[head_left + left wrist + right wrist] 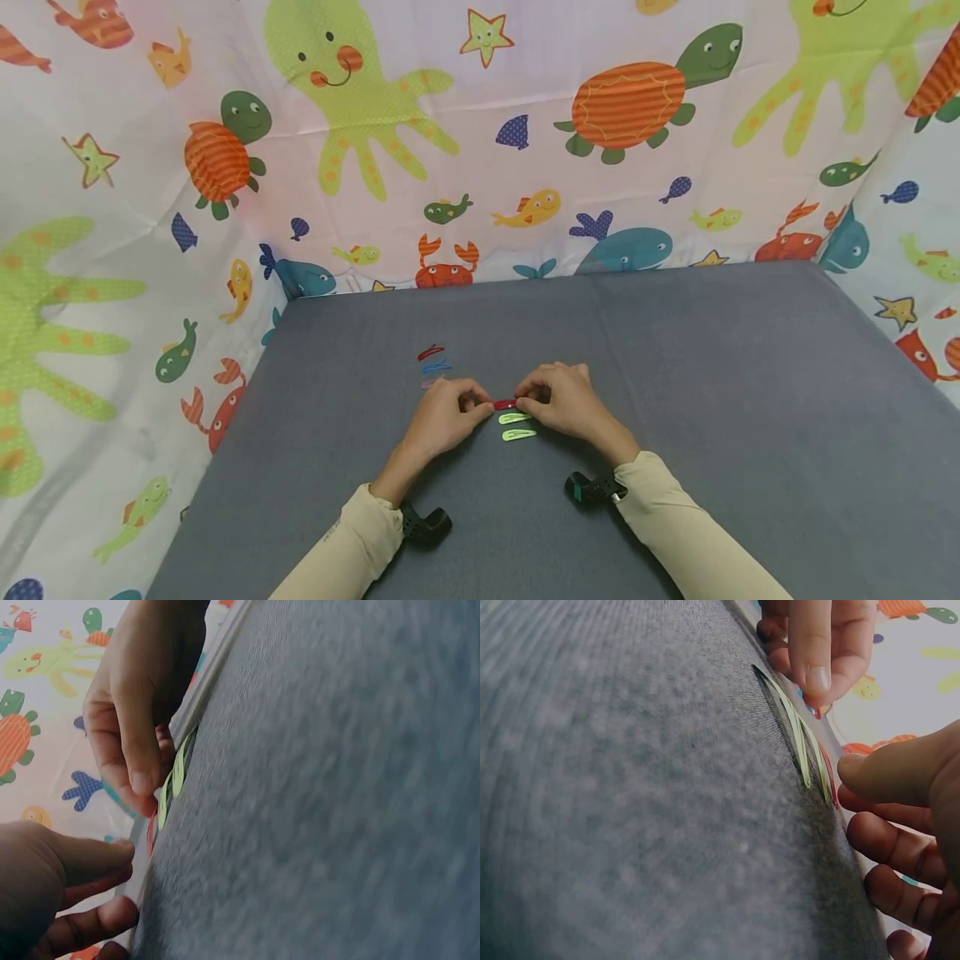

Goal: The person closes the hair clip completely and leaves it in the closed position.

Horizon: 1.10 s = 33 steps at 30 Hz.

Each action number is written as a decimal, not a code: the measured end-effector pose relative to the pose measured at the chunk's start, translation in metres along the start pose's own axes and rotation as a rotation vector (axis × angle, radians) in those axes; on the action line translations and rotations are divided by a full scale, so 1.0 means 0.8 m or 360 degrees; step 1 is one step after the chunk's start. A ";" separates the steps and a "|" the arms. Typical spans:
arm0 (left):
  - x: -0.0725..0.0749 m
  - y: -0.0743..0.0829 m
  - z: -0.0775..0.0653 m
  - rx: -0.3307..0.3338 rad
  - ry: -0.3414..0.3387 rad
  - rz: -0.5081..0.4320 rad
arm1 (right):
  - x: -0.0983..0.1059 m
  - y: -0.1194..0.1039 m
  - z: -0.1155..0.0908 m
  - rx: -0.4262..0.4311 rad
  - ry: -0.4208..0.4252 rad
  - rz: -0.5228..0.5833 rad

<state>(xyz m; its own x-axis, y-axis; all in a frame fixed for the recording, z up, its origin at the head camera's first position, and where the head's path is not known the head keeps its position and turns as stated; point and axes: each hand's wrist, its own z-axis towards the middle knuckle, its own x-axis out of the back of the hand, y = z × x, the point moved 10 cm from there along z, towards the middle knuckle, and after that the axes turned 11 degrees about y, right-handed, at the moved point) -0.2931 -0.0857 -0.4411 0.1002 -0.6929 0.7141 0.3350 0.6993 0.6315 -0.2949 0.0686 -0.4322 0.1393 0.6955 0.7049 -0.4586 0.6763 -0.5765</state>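
A red snap hair clip (506, 404) lies on the grey cloth between both hands. My left hand (447, 414) pinches its left end with thumb and forefinger. At the right end, my right hand (566, 400) has its thumb and forefinger on the clip. Just below are two light-green snap hair clips, an upper one (513, 418) and a lower one (519, 434), stacked in a row with the red one. In the right wrist view the green clips (799, 739) stand edge-on beside the red one (829, 772). Fingertips partly hide the red clip's ends.
Beyond my left hand lie another red clip (431, 352), a blue clip (437, 367) and a pink clip (431, 383), the pink one partly hidden by the hand. A curtain printed with sea animals (465, 100) borders the grey table (712, 375) at the back and sides.
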 end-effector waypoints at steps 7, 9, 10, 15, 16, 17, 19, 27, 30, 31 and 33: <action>0.005 -0.005 0.000 0.0068 -0.0095 -0.0068 | -0.002 0.001 0.002 -0.0015 -0.0002 0.0011; 0.010 -0.007 0.002 0.0092 -0.0096 -0.0081 | -0.002 0.001 0.004 -0.0025 0.0001 0.0010; 0.013 -0.009 0.003 0.0109 -0.0096 -0.0086 | -0.002 0.001 0.005 -0.0029 0.0004 0.0011; 0.031 -0.020 0.009 0.0151 -0.0078 -0.0071 | -0.003 -0.002 0.011 -0.0048 0.0011 0.0030; 0.034 -0.022 0.011 0.0162 -0.0075 -0.0072 | -0.003 -0.004 0.013 -0.0046 0.0011 0.0042; 0.038 -0.025 0.012 0.0171 -0.0070 -0.0066 | -0.003 -0.006 0.015 -0.0040 0.0015 0.0052; 0.045 -0.029 0.016 0.0187 -0.0056 -0.0057 | -0.004 -0.010 0.019 -0.0032 0.0020 0.0071; 0.066 -0.041 0.022 0.0242 -0.0024 -0.0047 | -0.007 -0.026 0.031 0.0010 0.0025 0.0063; 0.073 -0.046 0.022 0.0262 0.0001 -0.0004 | -0.010 -0.031 0.035 0.0033 0.0012 0.0089; 0.075 -0.047 0.022 0.0272 0.0006 0.0010 | -0.012 -0.032 0.036 0.0043 0.0008 0.0100; 0.078 -0.052 0.022 0.0294 0.0017 0.0046 | -0.015 -0.036 0.039 0.0053 -0.0007 0.0122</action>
<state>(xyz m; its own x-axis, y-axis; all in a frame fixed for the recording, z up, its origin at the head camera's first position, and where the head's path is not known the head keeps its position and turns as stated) -0.3168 -0.1550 -0.4171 0.1179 -0.6730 0.7302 0.1540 0.7388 0.6561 -0.3105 0.0333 -0.4111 0.0991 0.7438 0.6610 -0.4965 0.6126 -0.6150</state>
